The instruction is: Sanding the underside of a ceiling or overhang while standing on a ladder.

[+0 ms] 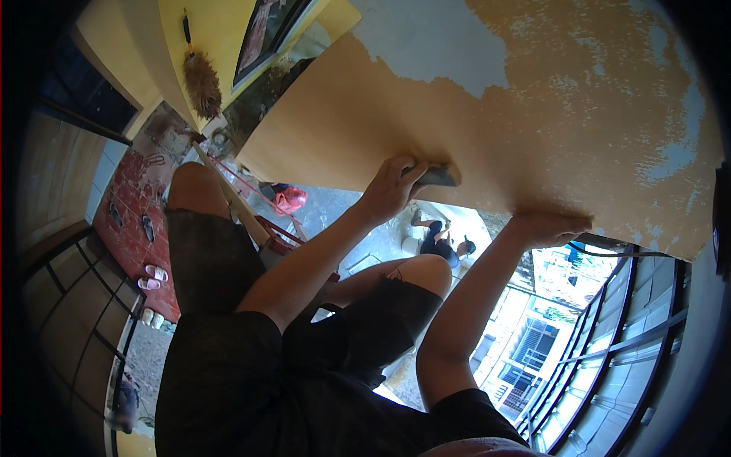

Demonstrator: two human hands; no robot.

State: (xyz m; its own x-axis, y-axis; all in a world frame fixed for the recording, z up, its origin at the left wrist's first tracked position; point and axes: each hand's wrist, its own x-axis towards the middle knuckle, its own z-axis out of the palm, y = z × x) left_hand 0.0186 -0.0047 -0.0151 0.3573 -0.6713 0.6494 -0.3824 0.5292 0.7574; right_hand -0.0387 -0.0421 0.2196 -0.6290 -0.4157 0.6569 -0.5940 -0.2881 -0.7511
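Note:
A tan painted panel [320, 114] with pale grey bare patches fills the upper right. My left hand [392, 186] is closed round a dark, flat rectangular block [440, 175] that looks like a sanding block, its face against the tan surface near the lower edge. To its right, my right hand [552, 228] lies along the panel's lower edge, fingers stretched out and touching it. No tool shows in the right hand, though its palm side is partly hidden.
Far below, a person [442, 242] in dark clothes sits on the ground. Red ladder-like rails [278, 232] stand by my knees. A feather duster [201, 80] hangs on the yellow wall. Slippers [152, 276] lie on red tiles; a metal-framed wall [617, 343] stands right.

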